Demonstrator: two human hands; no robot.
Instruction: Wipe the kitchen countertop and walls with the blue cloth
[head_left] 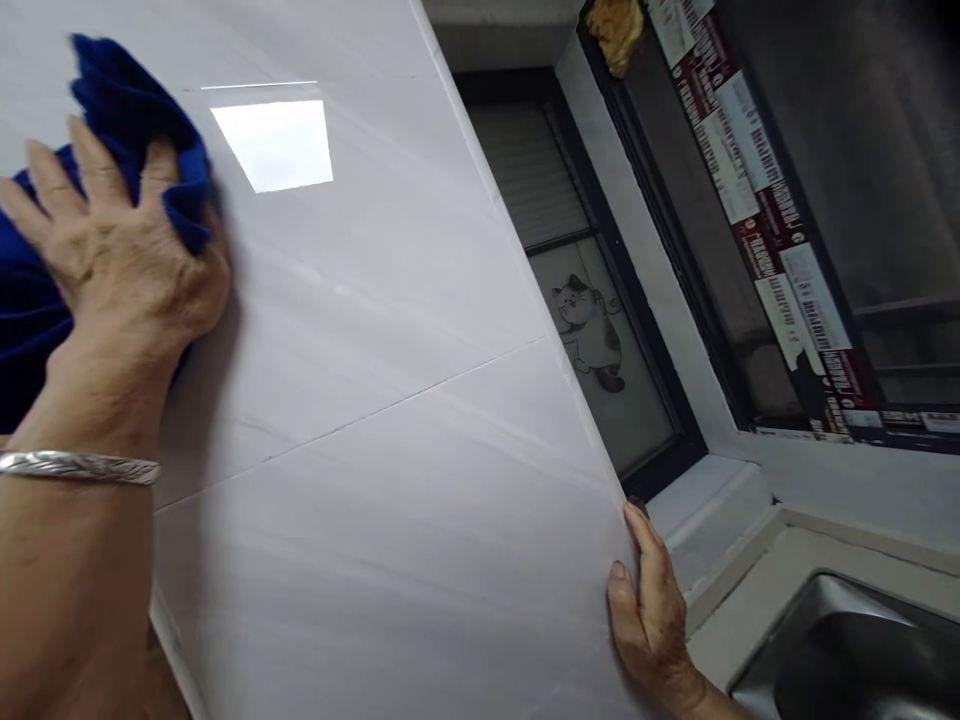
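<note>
Right up close there's the left forearm (75, 560), a silver bangle (75, 467) sitting at the wrist, and the left hand (124, 255) spread wide over a bunched blue cloth (127, 130). The fingers are splayed, not clenched, with the palm bearing down and the cloth pressed against a glossy white tile panel (390, 420). So the step in hand is wiping, and the cloth is right there at the upper left of the panel, under that hand and bulging out past the fingers.

Over to the other side, the right hand (649, 620) has its fingers curled around the panel's outer edge (570, 370), gripping it rather than resting open. It holds nothing else.

Between the two hands runs a thin seam (345, 420) across the tile, and a bright patch of reflected light (274, 145) sits just beside the cloth.

Past the edge there's a dark-framed window (626, 390) with a cartoon cat (589, 330) on its pale pane. Lower right, a steel sink (847, 650) sits in a pale surround, and up top runs a strip of red-and-white barcode labels (765, 200), with a yellowish lump (616, 33) at its end.
</note>
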